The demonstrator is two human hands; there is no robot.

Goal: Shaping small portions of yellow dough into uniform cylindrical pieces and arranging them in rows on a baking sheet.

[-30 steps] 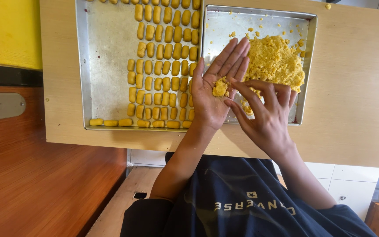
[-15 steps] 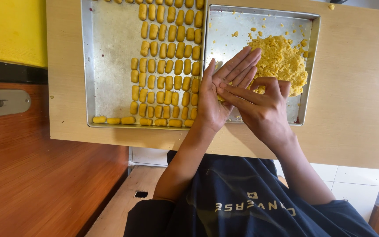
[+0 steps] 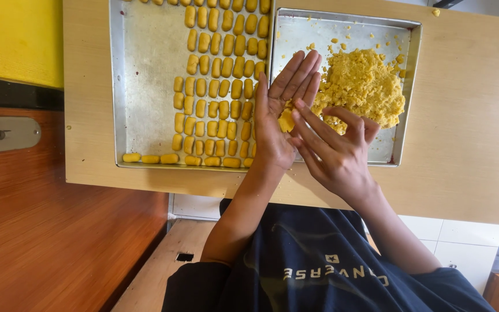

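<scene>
over the seam between the two trays, the left hand [image 3: 278,118] was held flat and open, palm turned toward the right hand [image 3: 333,153], with a small lump of yellow dough [image 3: 286,121] lying against the palm near the base of the fingers. the right hand's fingers [image 3: 310,121] were stretched across it, pressing the lump onto the left palm; that hand was open too, gripping nothing. half a second earlier the lump was hidden between the two hands, and a second earlier it sat in plain sight on the left palm with the right fingertips only touching it; now part of it showed again at the edge of the right fingers. its shape, rolled or still rough, could not quite be made out.

just behind the hands, the smaller metal tray [image 3: 411,86] held a crumbly heap of dough [image 3: 362,86] with loose crumbs scattered around it. the larger metal tray [image 3: 145,86] to the left carried rows of finished dough sticks [image 3: 220,86] along its right part and its near edge, and the left wrist overlapped the last rows there. both trays rested on a pale wooden board [image 3: 469,144], beside a yellow wall [image 3: 15,37] and a reddish-brown wooden surface [image 3: 59,248]. the person's dark shirt [image 3: 319,271] filled the lower part of the view.
</scene>
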